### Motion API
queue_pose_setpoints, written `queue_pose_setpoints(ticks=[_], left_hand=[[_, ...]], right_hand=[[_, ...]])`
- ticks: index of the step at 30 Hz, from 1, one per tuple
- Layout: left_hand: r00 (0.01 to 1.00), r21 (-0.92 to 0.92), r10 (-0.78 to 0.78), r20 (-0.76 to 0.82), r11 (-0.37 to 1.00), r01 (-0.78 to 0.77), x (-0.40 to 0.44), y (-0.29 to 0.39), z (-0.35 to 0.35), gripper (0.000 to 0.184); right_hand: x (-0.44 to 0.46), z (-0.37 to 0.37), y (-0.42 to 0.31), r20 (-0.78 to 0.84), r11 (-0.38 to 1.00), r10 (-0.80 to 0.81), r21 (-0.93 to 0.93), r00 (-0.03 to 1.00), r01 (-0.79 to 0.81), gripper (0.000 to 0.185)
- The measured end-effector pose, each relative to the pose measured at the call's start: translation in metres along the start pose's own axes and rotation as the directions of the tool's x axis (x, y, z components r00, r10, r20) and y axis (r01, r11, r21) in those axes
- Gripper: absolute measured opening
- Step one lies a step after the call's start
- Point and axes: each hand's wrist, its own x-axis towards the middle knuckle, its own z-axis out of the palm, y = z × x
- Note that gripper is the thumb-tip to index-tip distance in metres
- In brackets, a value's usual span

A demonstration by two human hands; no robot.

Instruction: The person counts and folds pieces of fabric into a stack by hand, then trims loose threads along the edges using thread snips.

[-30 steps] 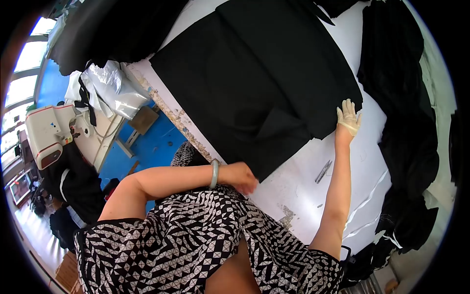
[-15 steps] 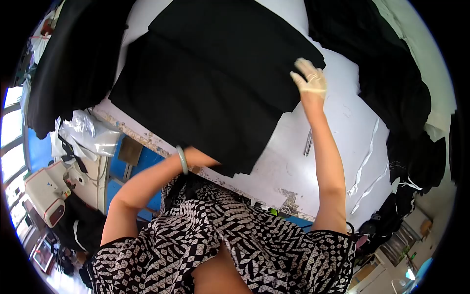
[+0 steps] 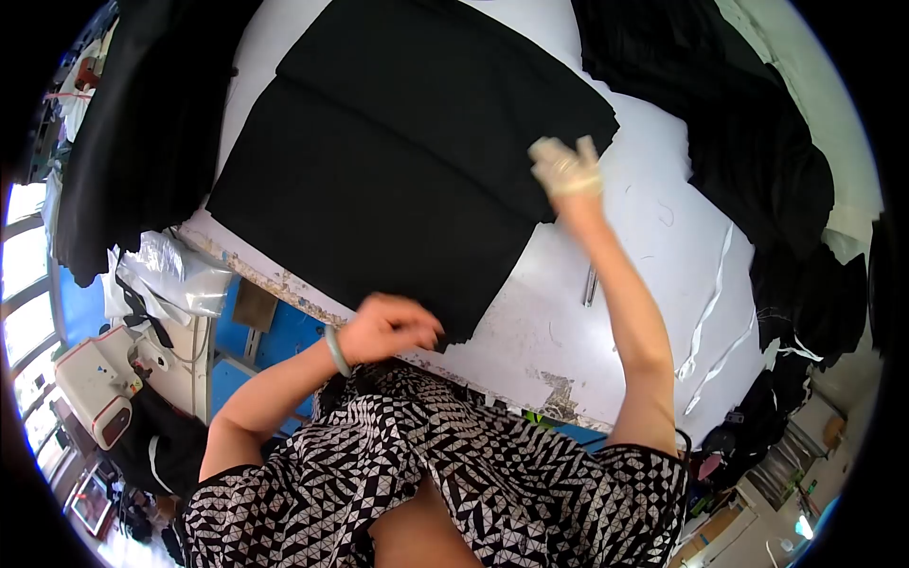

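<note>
White table [image 3: 625, 256] bears black cloth [image 3: 398, 180], sewing machine [image 3: 93, 390] nearby.

Your cloth sheet [image 3: 379, 180] looks matt and mostly smooth, with a soft crease running across it. The table [image 3: 530, 331] under it has a smooth top with a faint gloss, but its edge [image 3: 275, 280] is rough and chipped. Your glove [image 3: 568, 178] looks like thin rubber, though it is blurred; your bracelet [image 3: 337, 351] is smooth, like polished stone. The snips [image 3: 591, 287] are shiny metal. Your dress [image 3: 398, 445] is soft, matt printed cloth. The plastic bag [image 3: 189, 275] is glossy and crinkled, and the machine [image 3: 87, 386] has a smooth, hard casing.
</note>
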Motion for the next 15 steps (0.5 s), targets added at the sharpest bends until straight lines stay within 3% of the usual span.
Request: queue_pose_setpoints(ticks=[1,2,4,5,6,7,8,9,11,12,13,14,15], left_hand=[[0.971,-0.233,-0.062,-0.231,0.973,0.007,0.000,-0.007,-0.008,0.013],[0.889,-0.292,0.034,-0.457,0.938,-0.186,0.007,-0.017,-0.020,0.016],[0.657,-0.246,-0.063,-0.751,0.951,-0.189,0.005,-0.029,-0.050,0.042],[0.604,-0.421,-0.194,-0.773,0.869,-0.261,-0.005,-0.050,-0.067,0.053],[0.478,-0.513,-0.300,-0.825,0.752,-0.414,-0.002,-0.042,-0.066,0.057],[0.427,-0.481,-0.285,-0.858,0.735,-0.477,-0.002,-0.047,-0.068,0.058],[0.373,-0.441,-0.266,-0.889,0.715,-0.542,-0.003,-0.052,-0.068,0.059],[0.419,-0.495,-0.303,-0.856,0.717,-0.491,-0.005,-0.050,-0.067,0.054],[0.503,-0.607,-0.398,-0.767,0.706,-0.365,-0.018,-0.042,-0.062,0.045],[0.485,-0.566,-0.394,-0.781,0.775,-0.282,-0.022,-0.053,-0.065,0.040],[0.470,-0.520,-0.387,-0.793,0.832,-0.192,-0.029,-0.070,-0.070,0.034],[0.456,-0.469,-0.381,-0.804,0.879,-0.091,-0.034,-0.072,-0.072,0.029],[0.488,-0.505,-0.390,-0.781,0.854,-0.125,-0.039,-0.073,-0.076,0.015]], right_hand=[[-0.001,-0.006,-0.034,0.010,0.981,-0.056,0.187,0.998,0.053,0.012],[-0.005,-0.020,-0.074,-0.035,0.921,-0.183,0.342,0.982,0.184,0.011],[-0.003,-0.065,-0.099,0.109,0.741,-0.192,0.668,0.975,0.071,0.012],[-0.027,0.003,-0.061,-0.072,0.910,-0.221,0.342,0.973,0.233,0.015],[-0.002,-0.015,-0.031,0.027,0.967,-0.114,0.233,0.993,0.105,0.015],[0.021,-0.032,-0.005,0.120,0.993,0.004,0.113,0.993,-0.017,0.016],[0.014,-0.002,0.018,-0.167,0.967,0.254,0.046,0.953,-0.249,0.008],[-0.008,0.040,0.048,-0.130,0.945,0.258,-0.174,0.957,-0.278,0.024],[-0.015,0.030,0.016,0.010,0.998,-0.024,-0.054,1.000,0.024,0.022],[-0.010,0.015,-0.010,0.060,0.983,-0.182,0.021,0.981,0.181,0.022],[0.006,-0.032,-0.055,0.095,0.914,-0.369,0.218,0.925,0.342,0.015],[0.005,-0.037,-0.066,0.040,0.908,-0.286,0.330,0.957,0.258,0.008],[0.005,-0.042,-0.078,-0.016,0.875,-0.200,0.447,0.980,0.186,0.012]])
